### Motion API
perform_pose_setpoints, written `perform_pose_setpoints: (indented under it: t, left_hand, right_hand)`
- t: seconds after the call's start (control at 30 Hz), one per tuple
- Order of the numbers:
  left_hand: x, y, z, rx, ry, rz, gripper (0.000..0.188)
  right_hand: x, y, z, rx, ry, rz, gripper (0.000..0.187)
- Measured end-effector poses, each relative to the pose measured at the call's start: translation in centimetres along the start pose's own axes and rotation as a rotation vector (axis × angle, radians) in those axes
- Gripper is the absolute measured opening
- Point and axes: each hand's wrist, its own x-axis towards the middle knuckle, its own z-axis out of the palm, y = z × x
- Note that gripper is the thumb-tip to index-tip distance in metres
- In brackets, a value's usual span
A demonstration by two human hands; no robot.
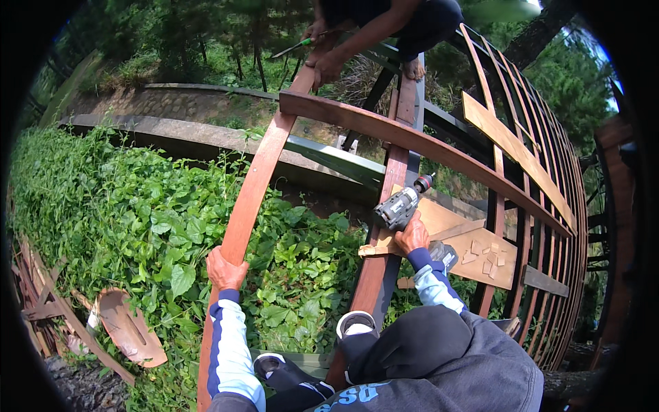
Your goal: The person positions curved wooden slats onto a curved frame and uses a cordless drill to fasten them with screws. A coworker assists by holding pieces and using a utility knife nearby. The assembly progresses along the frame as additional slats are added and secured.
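Observation:
My left hand (226,268) is wrapped round the edge of a long reddish-brown plank (257,172) that runs away from me. In my right hand (412,235) is a grey cordless drill (398,208), its chuck pointing away and to the right; the battery shows below my wrist. Under the drill lies a light plywood sheet (439,221) with small wood chips (491,262) on it. A dark red board (412,141) lies crosswise beyond the drill, its left end over my plank. At the plank's far end are a co-worker's hands (328,67), one with a green-handled tool (302,44).
Between the plank and a thick beam (374,281) under me is an open gap over green plants (185,240). Rows of slats (549,199) stretch to the right, with a pale board (518,161) across them. Scrap wood (51,295) lies below left.

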Motion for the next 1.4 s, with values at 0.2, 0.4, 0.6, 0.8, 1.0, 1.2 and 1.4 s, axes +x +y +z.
perform_pose_setpoints:
  t: [0.2, 0.4, 0.6, 0.8, 1.0, 1.2, 1.4]
  left_hand:
    - [0.1, 0.1, -0.5, -0.048, -0.058, -0.039, 0.062]
    - [-0.1, -0.4, -0.5, -0.029, -0.079, -0.033, 0.060]
    - [0.1, -0.1, -0.7, -0.031, -0.084, -0.038, 0.062]
    - [0.1, 0.0, -0.5, -0.046, -0.050, -0.036, 0.063]
    - [0.2, 0.3, -1.0, -0.042, -0.057, -0.040, 0.062]
    - [0.2, 0.3, -1.0, -0.060, -0.112, -0.084, 0.061]
    - [0.2, 0.2, -1.0, -0.050, -0.123, -0.072, 0.062]
  right_hand:
    - [0.5, 0.1, -0.2, -0.010, -0.016, -0.008, 0.052]
    - [1.5, 0.2, -3.0, 0.104, 0.106, -0.130, 0.048]
    - [0.9, -3.8, -8.7, 0.284, -0.016, -0.125, 0.043]
    - [-1.3, -9.1, -16.2, 1.116, -0.301, -0.041, 0.029]
    - [1.0, -11.8, -18.4, 1.679, -0.686, -0.045, 0.033]
    - [1.9, -12.2, -17.7, 1.750, -0.709, -0.044, 0.036]
    - [1.6, -12.4, -16.6, 1.645, -0.654, -0.027, 0.036]
